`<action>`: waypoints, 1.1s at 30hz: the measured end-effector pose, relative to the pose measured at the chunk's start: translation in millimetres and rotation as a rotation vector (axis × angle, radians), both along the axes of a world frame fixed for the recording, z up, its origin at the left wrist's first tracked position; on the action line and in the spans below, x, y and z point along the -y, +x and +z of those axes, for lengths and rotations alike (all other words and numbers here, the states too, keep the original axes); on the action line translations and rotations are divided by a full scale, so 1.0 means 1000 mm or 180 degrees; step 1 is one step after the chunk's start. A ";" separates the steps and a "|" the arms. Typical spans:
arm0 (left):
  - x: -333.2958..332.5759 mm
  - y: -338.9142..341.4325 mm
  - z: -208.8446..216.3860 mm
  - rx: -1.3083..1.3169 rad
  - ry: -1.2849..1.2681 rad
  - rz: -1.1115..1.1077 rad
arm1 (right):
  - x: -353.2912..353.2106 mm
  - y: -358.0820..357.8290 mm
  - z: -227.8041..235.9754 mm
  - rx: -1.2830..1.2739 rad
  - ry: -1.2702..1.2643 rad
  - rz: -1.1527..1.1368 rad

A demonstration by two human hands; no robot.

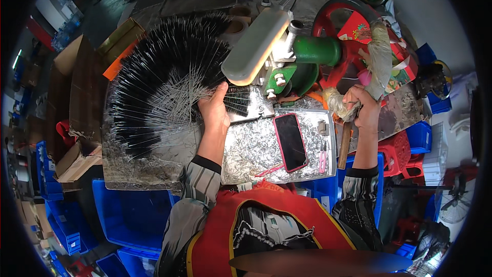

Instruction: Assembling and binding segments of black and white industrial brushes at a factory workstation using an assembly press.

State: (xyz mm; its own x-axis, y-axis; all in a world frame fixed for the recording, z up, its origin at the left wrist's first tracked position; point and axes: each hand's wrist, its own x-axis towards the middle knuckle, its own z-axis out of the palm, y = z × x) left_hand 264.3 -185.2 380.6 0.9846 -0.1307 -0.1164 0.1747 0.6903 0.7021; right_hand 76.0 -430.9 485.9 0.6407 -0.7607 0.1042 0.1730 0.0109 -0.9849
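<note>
My right hand [363,103] is closed around the end of a lever handle [380,56] wrapped in pale plastic or tape. That lever curves down from the red wheel [330,18] of a green bench press [315,51]. Beside the press's metal work plate [260,106], my left hand [214,110] is closed with its thumb raised; what it grips is hidden. It touches the inner end of a large fan-shaped heap of thin metal pins with black ends [154,77]. A short row of dark pins [238,100] lies on the plate by my thumb. A lit lamp [256,46] hangs over it.
A silvery tray [246,149] in front of the press carries a red-cased phone [290,142] and a pink cutter [322,159]. A wooden handle [345,146] hangs below my right hand. Blue bins [133,215] stand below the bench; cardboard boxes [77,92] are at left.
</note>
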 end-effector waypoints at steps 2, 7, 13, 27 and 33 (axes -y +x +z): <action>0.000 0.002 -0.002 -0.0007 0.0015 -0.0001 | -0.005 0.001 0.005 -0.0009 0.0037 0.0028; 0.001 0.002 0.003 -0.0129 0.0049 -0.0134 | -0.002 -0.001 0.005 -0.0064 -0.0133 0.0032; 0.000 0.001 0.006 -0.0055 0.0049 -0.0023 | 0.005 0.002 0.024 -0.0312 -0.0005 0.0410; 0.002 -0.007 0.022 0.0331 0.0357 -0.0195 | -0.006 0.003 -0.025 0.0672 -0.0442 0.0449; -0.014 -0.004 0.020 0.0395 0.0422 -0.1061 | -0.013 0.007 0.012 -0.0040 -0.0127 -0.0132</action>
State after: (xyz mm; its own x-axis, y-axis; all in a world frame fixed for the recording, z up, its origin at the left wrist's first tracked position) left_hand 260.6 -171.7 400.5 0.8982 -0.4382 -0.0363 0.2824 0.5116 0.8115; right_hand 82.7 -417.6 497.5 0.6100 -0.7821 0.1271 0.1602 -0.0353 -0.9864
